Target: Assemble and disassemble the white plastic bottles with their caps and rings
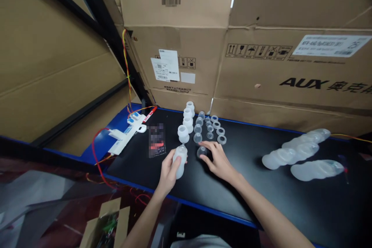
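L hand (169, 168) is wrapped round the bottle (180, 168), thumb along its near face, neck pointing to abt 12; grip is closed firmly on it. R hand (216, 157) has its thumb & index on opp. sides of a clear dome (201, 152), at abt 2 o'clock from L hand; can't tell if the fingers actually clamp it or just touch it. Spare domes (198, 128) run in a col. just past it, toward 12, w/ white collars (187, 125) L of that col., at 12 to 1 from the bottle. Small discs (209, 128) & rings (221, 143) stand at 1 to 2. More bottles (302, 153) lie on the black top (247, 182) out at 3, well apart. To do it well: pinch the dome low on its rim, not the crown, as it's prob. thin & slick; light, even pressure. Lift straight up so knuckles don't sweep the discs/rings. Keep the bottle steady, squeezing only as needed, since the wall looks soft & could dent. Risk: nudging the nearest spare dome, so index stays tight to its own pc.
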`<action>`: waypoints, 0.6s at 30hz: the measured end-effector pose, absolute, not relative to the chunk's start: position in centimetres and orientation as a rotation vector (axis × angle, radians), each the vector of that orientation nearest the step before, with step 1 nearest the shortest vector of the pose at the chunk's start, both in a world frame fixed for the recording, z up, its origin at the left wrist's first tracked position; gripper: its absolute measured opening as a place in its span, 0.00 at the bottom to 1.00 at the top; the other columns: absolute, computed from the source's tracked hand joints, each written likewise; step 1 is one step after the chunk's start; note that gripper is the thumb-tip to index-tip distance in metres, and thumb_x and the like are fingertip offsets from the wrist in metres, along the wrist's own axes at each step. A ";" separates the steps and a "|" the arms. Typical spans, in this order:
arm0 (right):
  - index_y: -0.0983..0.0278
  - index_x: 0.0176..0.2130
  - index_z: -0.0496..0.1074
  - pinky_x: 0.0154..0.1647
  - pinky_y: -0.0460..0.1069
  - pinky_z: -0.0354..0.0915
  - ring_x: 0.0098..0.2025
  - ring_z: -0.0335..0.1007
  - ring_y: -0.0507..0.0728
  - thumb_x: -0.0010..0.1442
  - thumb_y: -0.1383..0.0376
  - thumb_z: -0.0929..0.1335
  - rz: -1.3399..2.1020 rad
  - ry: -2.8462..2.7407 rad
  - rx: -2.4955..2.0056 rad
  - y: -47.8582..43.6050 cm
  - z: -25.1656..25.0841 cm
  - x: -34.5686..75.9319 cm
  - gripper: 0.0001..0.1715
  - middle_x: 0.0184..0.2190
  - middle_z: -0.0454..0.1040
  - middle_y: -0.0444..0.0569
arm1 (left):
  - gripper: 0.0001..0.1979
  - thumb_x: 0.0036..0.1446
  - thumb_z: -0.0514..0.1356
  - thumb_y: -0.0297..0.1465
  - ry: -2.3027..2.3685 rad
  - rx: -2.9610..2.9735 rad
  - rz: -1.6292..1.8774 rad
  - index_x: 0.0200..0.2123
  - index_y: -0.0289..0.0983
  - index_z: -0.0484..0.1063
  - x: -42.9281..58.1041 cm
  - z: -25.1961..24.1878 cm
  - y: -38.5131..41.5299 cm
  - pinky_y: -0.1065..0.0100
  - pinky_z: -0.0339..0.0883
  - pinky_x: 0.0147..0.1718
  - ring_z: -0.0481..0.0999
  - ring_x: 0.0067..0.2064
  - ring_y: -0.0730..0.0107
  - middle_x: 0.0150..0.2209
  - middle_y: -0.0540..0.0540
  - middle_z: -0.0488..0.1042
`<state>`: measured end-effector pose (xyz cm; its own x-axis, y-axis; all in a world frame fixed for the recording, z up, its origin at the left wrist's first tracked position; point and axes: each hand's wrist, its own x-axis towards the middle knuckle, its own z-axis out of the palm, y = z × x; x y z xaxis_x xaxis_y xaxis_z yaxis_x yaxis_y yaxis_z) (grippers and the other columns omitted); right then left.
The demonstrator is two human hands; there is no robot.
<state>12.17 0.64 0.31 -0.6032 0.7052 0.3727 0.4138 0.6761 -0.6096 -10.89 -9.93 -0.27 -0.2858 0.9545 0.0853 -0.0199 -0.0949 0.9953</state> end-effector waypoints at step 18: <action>0.60 0.33 0.64 0.29 0.48 0.60 0.26 0.63 0.52 0.77 0.62 0.65 0.859 -2.044 -0.643 -2.1 3.9 14.1 0.17 0.27 0.70 0.43 | 0.22 0.52 0.76 0.42 1.426 1.894 1.259 0.49 0.40 0.84 -6.5 3.0 -7.7 0.64 0.80 0.43 0.88 0.39 0.60 0.43 0.45 0.88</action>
